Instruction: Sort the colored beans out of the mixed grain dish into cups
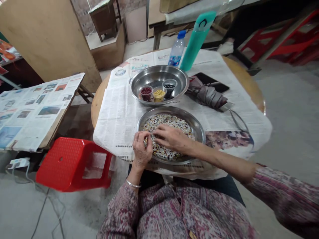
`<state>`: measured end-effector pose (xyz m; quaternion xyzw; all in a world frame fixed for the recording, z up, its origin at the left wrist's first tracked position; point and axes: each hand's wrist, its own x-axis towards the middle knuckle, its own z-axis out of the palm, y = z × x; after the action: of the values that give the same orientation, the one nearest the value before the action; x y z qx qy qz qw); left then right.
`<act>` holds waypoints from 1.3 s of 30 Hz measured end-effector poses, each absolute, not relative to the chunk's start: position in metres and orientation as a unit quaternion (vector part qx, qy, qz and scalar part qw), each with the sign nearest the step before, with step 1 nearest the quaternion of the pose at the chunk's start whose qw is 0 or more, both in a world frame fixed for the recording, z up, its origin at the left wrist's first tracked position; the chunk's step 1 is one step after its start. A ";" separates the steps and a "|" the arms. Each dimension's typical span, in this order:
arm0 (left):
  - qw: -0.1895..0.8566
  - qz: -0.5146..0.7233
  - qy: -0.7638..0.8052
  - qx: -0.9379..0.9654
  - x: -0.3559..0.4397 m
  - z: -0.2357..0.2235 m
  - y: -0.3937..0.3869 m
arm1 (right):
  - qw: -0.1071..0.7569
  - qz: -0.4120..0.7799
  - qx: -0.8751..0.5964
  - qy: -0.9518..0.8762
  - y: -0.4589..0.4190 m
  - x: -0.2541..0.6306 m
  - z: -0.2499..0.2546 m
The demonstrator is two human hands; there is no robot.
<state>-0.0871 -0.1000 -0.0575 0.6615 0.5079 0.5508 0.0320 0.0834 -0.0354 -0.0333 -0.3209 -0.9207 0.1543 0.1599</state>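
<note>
On newspaper [119,122], mixed grains [171,121] beneath the right fingers [161,132]

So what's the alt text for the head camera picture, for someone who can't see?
A person's bare left hand and bare right hand are over a round silver metal pan of mixed white, yellow and dark grains on a newspaper-covered table. Behind it, a second silver metal pan holds three small clear cups of dark red, yellow and black pieces.
</note>
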 end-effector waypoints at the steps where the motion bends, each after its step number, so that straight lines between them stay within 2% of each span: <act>1: 0.033 0.550 0.509 0.661 -0.087 -0.058 -0.100 | 0.153 0.161 -0.286 -0.932 -0.044 0.083 -0.034; 5: 0.030 0.551 0.509 0.661 -0.087 -0.058 -0.100 | 0.131 0.125 -0.249 -0.951 -0.050 0.093 -0.036; 14: 0.035 0.554 0.505 0.661 -0.087 -0.058 -0.099 | 0.137 0.066 -0.472 -0.869 0.007 0.114 -0.033; 17: 0.037 0.551 0.507 0.662 -0.087 -0.058 -0.100 | 0.143 0.088 -0.424 -0.890 -0.011 0.096 -0.032; 23: 0.040 0.552 0.507 0.661 -0.086 -0.057 -0.101 | 0.131 0.180 -0.217 -0.950 -0.034 0.086 -0.036; 32: 0.047 0.556 0.501 0.662 -0.085 -0.056 -0.101 | 0.137 0.109 -0.393 -0.903 0.003 0.133 -0.039; 39: 0.046 0.551 0.502 0.665 -0.085 -0.055 -0.102 | 0.105 0.201 -0.296 -0.928 -0.042 0.115 -0.033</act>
<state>-0.0849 -0.1021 -0.0554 0.6648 0.5020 0.5513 0.0461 0.1146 -0.0424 -0.0333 -0.2955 -0.9281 0.2007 0.1049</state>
